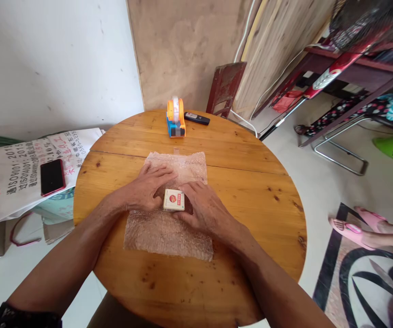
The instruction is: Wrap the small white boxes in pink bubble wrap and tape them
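Observation:
A sheet of bubble wrap (169, 234) lies spread on the round wooden table. On its middle rests a small white box (174, 200) with a red round picture and a red label on top. My right hand (201, 207) holds the box from its right side, fingers at the far right corner and thumb at the near edge. Stretched over the wrap, my left hand (150, 187) has its fingers apart, with the thumb close to the box's left side. Whether that thumb touches the box I cannot tell.
An orange and blue tape dispenser (176, 118) and a black remote (196, 119) stand near the far edge of the table (251, 205). To the left, a phone (53, 176) lies on printed sacks (22, 159). Behind is a wooden chair (226, 86); people's feet show at right.

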Demonstrator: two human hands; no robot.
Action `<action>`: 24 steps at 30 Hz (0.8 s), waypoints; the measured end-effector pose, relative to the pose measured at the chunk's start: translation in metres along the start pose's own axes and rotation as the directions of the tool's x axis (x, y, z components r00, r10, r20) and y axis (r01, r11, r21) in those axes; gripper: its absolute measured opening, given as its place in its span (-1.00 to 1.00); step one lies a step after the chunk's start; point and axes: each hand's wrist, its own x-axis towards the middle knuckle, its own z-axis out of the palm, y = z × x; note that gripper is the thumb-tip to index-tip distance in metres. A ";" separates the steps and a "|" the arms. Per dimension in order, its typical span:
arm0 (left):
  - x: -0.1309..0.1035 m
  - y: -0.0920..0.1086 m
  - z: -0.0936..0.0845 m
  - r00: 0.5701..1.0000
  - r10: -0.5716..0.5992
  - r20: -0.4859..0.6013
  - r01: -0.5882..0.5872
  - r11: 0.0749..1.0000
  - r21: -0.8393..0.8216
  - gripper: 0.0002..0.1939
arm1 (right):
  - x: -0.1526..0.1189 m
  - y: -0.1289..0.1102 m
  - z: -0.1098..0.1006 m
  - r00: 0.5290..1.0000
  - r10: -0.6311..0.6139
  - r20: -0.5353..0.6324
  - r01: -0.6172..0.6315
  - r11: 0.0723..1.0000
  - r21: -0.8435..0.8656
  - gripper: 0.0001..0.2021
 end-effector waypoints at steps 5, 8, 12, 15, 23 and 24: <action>-0.001 -0.002 0.002 1.000 0.008 0.009 -0.008 1.000 0.006 -0.17 | 0.000 0.004 -0.001 0.999 -0.029 0.019 0.029 0.999 0.030 -0.60; -0.001 -0.005 0.004 1.000 0.023 -0.009 -0.023 1.000 0.010 -0.19 | -0.001 0.005 -0.001 0.999 -0.034 0.023 0.033 0.999 0.038 -0.59; -0.002 -0.006 0.007 0.999 0.028 -0.037 -0.027 1.000 0.014 -0.22 | -0.001 0.006 -0.004 0.999 -0.036 0.030 0.035 0.998 0.051 -0.60; -0.002 -0.006 0.009 0.998 0.035 -0.050 -0.035 0.999 0.007 -0.23 | 0.000 0.005 -0.005 0.999 -0.033 0.034 0.031 0.998 0.056 -0.62; -0.004 -0.001 -0.003 0.987 0.058 -0.149 -0.063 0.998 -0.026 -0.30 | 0.000 0.003 -0.004 1.000 -0.027 0.015 0.027 0.999 0.037 -0.65; -0.007 0.004 -0.009 0.980 0.063 -0.188 -0.069 0.997 -0.021 -0.35 | 0.000 0.003 -0.003 0.999 -0.032 0.008 0.031 0.999 0.038 -0.65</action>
